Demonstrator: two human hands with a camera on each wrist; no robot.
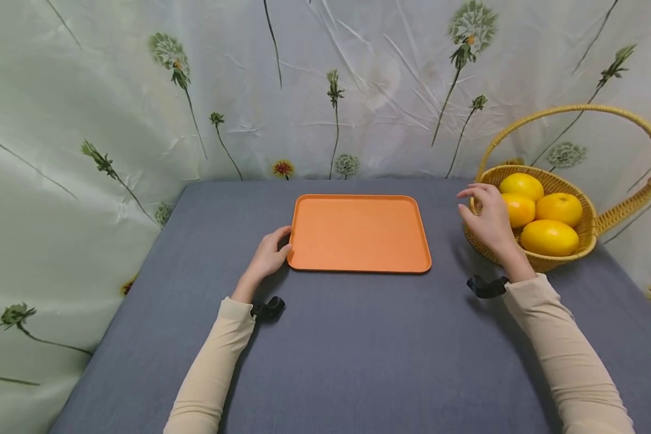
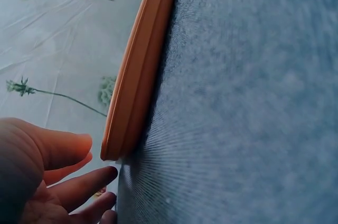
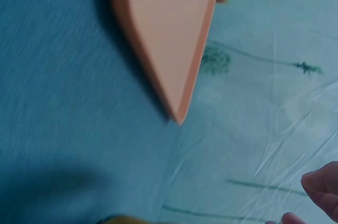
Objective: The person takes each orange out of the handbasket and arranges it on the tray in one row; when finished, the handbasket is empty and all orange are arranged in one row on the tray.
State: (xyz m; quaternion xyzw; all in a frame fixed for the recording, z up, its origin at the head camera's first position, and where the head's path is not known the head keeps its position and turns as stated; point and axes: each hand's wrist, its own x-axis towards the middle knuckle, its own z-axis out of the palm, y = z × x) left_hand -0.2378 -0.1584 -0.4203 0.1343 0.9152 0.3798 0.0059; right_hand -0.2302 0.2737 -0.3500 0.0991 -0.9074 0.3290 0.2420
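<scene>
An orange rectangular tray (image 1: 360,234) lies flat on the grey-blue cloth. My left hand (image 1: 268,256) is at its left edge, fingertips and thumb spread right by the rim. Seen from the left wrist, the loosely bent fingers (image 2: 87,184) are beside the tray's corner (image 2: 119,139), with no grip on it. My right hand (image 1: 488,220) hovers over the near-left rim of a yellow woven basket (image 1: 591,232), its fingers bent and nothing held. Inside the basket are several yellow-orange fruits (image 1: 550,237). Only the fingertips (image 3: 322,182) show from the right wrist, at the lower right corner.
The basket has a tall arched handle (image 1: 575,108) that leans to the right. A pale curtain (image 1: 282,120) printed with dandelions hangs behind and to the left of the table (image 1: 369,349). Each wrist wears a black camera mount (image 1: 268,308).
</scene>
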